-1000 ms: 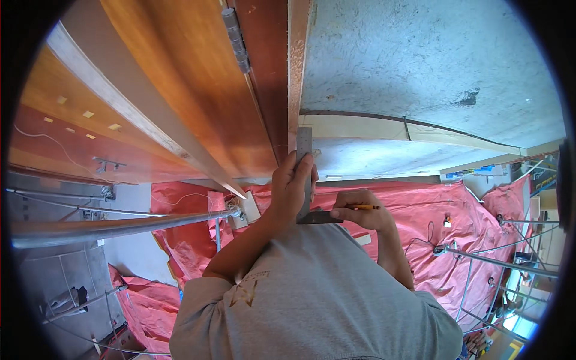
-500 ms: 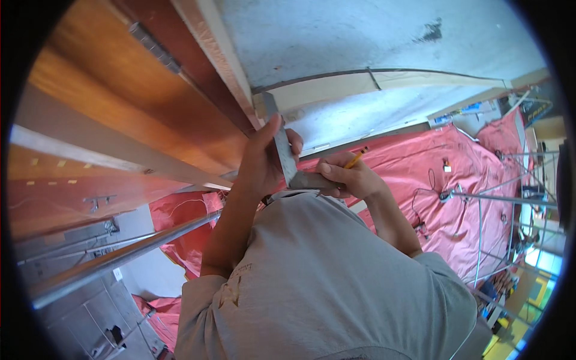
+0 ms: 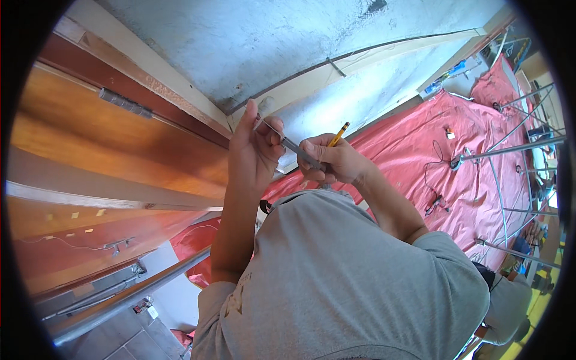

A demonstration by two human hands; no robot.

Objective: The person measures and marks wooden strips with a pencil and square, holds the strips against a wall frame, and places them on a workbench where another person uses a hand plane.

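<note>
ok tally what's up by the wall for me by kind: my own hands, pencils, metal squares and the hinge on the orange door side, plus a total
Hands: 2, your left hand and right hand
Pencils: 1, yellow pencil
Metal squares: 1, metal square
Hinges: 1, grey hinge
Total: 5

The person wears a grey T-shirt point(image 3: 354, 270) with 2 short, loose sleeves point(image 3: 451, 255), leaving the forearms bare. A small brownish print point(image 3: 235, 300) marks the shirt's left side, and a curved neckline seam point(image 3: 360, 347) shows low down. The hands point(image 3: 255, 153) are bare.
</note>
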